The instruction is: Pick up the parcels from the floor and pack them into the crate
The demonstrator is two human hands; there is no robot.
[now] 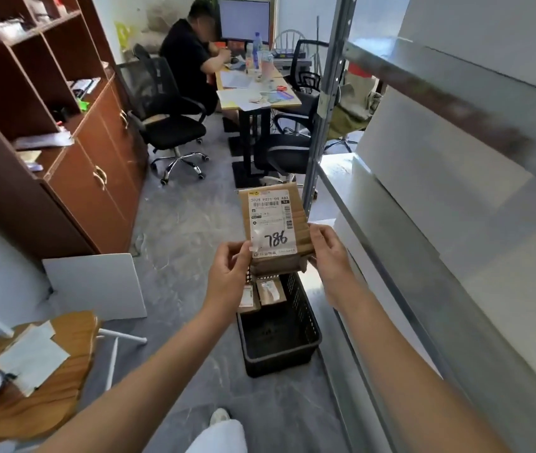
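Left hand (pixel 227 273) and right hand (pixel 328 256) were curled round the near corners of the parcel (pixel 273 223), which was held up above the crate (pixel 279 361). With only the corners pinched by the fingers (pixel 243 253), it could probably be tipped and dropped onto the rim or floor (pixel 178 243). Its long axis was pointed away from the person, label up, "786" end nearest.

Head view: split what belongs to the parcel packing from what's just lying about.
Job: parcel marked 786, left hand and right hand gripping it, black crate, packed parcels inside.
Lying about: white board, cardboard sheet, office chair, wooden cabinet.
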